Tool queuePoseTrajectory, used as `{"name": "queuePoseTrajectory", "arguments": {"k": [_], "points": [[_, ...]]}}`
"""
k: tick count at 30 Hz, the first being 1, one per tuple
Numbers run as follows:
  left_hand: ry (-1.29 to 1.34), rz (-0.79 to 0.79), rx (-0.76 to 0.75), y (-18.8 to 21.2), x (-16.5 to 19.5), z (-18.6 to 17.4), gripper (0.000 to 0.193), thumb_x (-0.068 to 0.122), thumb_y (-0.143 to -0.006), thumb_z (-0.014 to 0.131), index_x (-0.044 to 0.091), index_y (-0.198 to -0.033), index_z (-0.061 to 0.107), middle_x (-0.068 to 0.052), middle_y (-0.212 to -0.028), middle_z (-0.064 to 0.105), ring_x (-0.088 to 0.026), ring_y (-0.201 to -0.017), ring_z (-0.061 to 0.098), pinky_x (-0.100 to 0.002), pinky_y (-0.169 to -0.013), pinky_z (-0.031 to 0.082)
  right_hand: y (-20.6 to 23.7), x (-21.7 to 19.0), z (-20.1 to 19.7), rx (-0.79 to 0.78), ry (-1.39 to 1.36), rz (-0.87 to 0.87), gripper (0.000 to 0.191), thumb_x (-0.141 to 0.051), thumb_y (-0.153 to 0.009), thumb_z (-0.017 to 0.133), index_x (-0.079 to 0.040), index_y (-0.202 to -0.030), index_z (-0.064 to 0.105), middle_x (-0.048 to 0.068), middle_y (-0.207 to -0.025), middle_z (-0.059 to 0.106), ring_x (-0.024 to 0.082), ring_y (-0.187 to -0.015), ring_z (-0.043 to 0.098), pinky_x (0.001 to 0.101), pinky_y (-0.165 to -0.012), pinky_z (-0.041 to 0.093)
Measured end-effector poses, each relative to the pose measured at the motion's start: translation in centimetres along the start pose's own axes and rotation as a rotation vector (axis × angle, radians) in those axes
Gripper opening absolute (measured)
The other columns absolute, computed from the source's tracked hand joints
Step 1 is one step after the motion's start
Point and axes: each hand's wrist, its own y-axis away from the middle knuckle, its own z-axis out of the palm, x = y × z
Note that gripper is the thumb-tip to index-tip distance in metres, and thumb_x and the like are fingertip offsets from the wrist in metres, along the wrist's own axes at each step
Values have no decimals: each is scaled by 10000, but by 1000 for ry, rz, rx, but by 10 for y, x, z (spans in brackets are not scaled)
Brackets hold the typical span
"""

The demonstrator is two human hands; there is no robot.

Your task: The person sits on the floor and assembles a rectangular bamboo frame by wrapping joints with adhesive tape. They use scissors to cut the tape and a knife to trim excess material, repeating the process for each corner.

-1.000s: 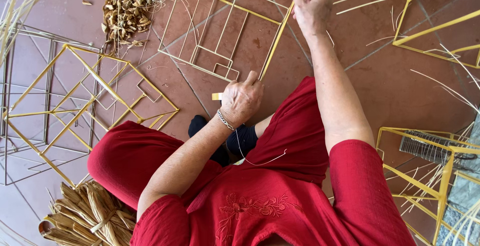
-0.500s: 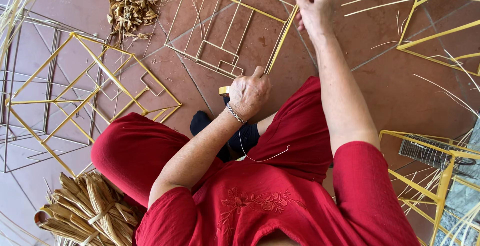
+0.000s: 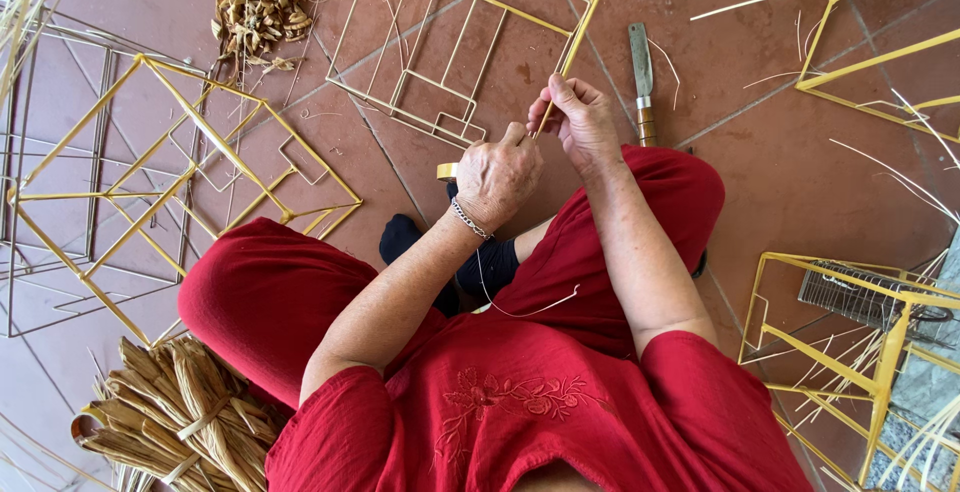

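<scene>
Bamboo strip [image 3: 578, 37], thin, flat and yellow, slants from the top of the head view down to our hands above the lap. Our right hand [image 3: 580, 122] pinches its lower end between thumb and fingers; our left hand [image 3: 497, 177], curled closed, touches the same end just beside it, over the wire frame [image 3: 425, 52].

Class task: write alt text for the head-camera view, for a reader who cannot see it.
Seen from above, a seated person in red clothing pinches a yellow strip between the left hand and right hand, over a thin wire frame on a reddish tiled floor. A knife lies just beyond the hands.
</scene>
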Motion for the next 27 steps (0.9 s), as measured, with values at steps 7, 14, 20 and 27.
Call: {"name": "queuePoseTrajectory", "arguments": {"k": [7, 14, 20, 27], "points": [[-29, -22, 51, -26, 0, 16, 170, 223, -916, 696, 108, -796, 659, -85, -890, 602, -264, -582, 681, -412, -534, 554, -26, -15, 7, 192, 630, -230, 317, -324, -1046, 602, -59, -911, 709, 19, -751, 717, 109, -641, 705, 278, -572, 551], [305, -74, 198, -47, 7, 16, 395, 221, -873, 749, 12, -1165, 587, -173, -1153, 583, -370, -812, 680, -486, -729, 553, 2, -29, -9, 12, 400, -36, 300, -330, -1023, 650, -56, -1066, 767, -18, -919, 735, 67, -827, 670, 230, -758, 553], [490, -81, 126, -4, 6, 3, 875, 12, -755, 765, 61, -1528, 357, -211, -1444, 429, -411, -1107, 618, -464, -905, 539, 12, -7, -19, 32, 395, -118, 238, -247, -1044, 731, -9, -1054, 742, 30, -912, 707, 90, -845, 614, 247, -782, 503], [742, -488, -30, 42, 10, 34, 392, 147, -893, 748, 83, -1253, 606, -132, -1319, 632, -281, -1088, 711, -358, -928, 615, 9, -7, -7, 43, 274, -57, 193, -198, -1056, 622, -80, -907, 654, 41, -873, 715, 154, -849, 741, 296, -768, 594]]}}
